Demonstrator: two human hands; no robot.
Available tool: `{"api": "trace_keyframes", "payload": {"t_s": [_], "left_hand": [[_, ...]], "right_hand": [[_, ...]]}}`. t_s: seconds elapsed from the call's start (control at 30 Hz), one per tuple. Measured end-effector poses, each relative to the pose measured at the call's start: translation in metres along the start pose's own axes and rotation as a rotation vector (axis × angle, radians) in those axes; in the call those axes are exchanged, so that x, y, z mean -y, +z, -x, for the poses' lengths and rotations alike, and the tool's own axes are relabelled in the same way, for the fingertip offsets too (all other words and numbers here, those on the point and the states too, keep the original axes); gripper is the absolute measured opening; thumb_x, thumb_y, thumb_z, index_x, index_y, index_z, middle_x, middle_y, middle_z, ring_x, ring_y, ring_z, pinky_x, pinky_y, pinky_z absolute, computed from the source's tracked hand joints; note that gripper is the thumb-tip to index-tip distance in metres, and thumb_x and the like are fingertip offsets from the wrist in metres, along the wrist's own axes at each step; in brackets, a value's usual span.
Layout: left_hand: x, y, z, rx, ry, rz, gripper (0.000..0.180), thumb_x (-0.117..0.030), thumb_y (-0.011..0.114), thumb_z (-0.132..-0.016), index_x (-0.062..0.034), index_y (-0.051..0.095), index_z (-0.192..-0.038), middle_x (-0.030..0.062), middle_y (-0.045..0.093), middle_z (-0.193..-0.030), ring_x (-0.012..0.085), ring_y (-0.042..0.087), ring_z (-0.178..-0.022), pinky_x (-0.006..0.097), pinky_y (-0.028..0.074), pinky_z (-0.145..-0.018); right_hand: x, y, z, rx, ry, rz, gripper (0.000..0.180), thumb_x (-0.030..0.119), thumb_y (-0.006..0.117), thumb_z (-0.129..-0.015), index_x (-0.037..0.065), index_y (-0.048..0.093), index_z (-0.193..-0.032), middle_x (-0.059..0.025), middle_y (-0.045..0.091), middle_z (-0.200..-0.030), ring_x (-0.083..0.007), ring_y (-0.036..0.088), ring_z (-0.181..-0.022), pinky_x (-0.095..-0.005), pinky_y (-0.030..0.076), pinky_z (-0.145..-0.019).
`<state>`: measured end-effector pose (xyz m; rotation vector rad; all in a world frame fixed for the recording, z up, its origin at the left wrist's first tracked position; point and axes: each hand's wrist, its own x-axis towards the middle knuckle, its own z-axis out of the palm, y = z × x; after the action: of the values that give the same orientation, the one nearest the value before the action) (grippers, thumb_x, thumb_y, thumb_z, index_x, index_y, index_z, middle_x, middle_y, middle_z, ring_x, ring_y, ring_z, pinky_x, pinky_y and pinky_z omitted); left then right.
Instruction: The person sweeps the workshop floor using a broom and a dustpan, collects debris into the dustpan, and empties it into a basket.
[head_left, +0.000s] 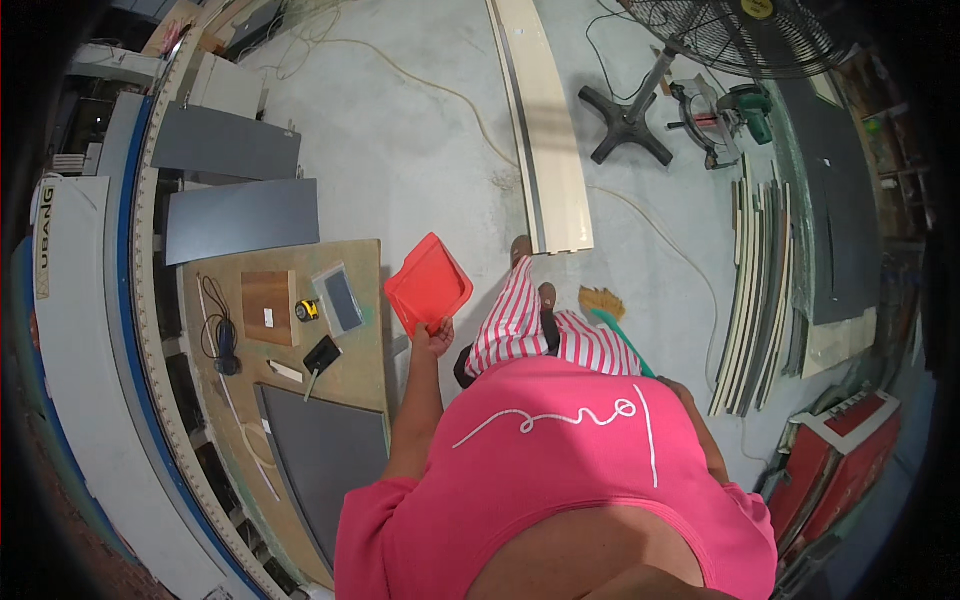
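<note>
A red dustpan [430, 284] is gripped at its handle by my left hand [434, 338], its fingers closed around it, beside the right edge of the workbench. At my right side, my right hand [672, 386] is closed at the top of a green broom handle [622, 338]; my body and the angle partly hide the fingers. The straw-coloured broom bristles [602, 302] point down toward the floor, right of my feet.
A long pale board [548, 130] lies ahead of my feet. The workbench [230, 262] at left carries a tape measure [307, 310] and grey panels. A pedestal fan [626, 122], miter saw [715, 120] and several long strips [755, 300] stand at right. A cord [440, 88] crosses the floor.
</note>
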<state>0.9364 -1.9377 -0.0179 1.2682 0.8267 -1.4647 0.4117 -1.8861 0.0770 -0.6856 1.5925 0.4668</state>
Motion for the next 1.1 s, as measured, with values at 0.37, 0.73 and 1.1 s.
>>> {"api": "trace_keyframes", "payload": {"t_s": [0.37,0.73,1.1], "left_hand": [[-0.003,-0.004,-0.021,-0.051,-0.026,-0.082,0.036,-0.024,0.032,-0.072,0.0076,0.042,-0.087,0.0163,0.055,-0.075,0.0261,0.055,-0.067,0.033,0.044,-0.063],[-0.025,0.051,-0.019,0.117,-0.072,-0.149,0.04,-0.025,0.035,-0.07,0.0053,0.044,-0.093,0.015,0.053,-0.089,0.0224,0.054,-0.08,0.031,0.042,-0.068],[-0.077,0.099,-0.01,0.237,0.037,-0.438,0.033,-0.027,0.038,-0.074,0.001,0.046,-0.09,0.012,0.053,-0.079,0.0237,0.054,-0.076,0.031,0.042,-0.064]], "right_hand": [[-0.05,0.005,-0.012,0.041,-0.286,-0.474,0.033,0.016,0.052,-0.068,0.0,0.037,-0.092,-0.0093,0.046,-0.058,-0.0167,0.046,-0.044,-0.0301,0.039,-0.037],[-0.09,0.036,0.021,0.141,-0.17,-0.542,0.041,0.015,0.051,-0.071,0.003,0.032,-0.105,-0.0067,0.043,-0.059,-0.0132,0.042,-0.042,-0.0263,0.037,-0.037],[0.092,0.051,-0.013,0.258,0.09,-0.576,0.012,0.014,0.046,-0.071,0.005,0.039,-0.075,-0.0043,0.043,-0.049,-0.0142,0.044,-0.039,-0.0266,0.037,-0.034]]}}
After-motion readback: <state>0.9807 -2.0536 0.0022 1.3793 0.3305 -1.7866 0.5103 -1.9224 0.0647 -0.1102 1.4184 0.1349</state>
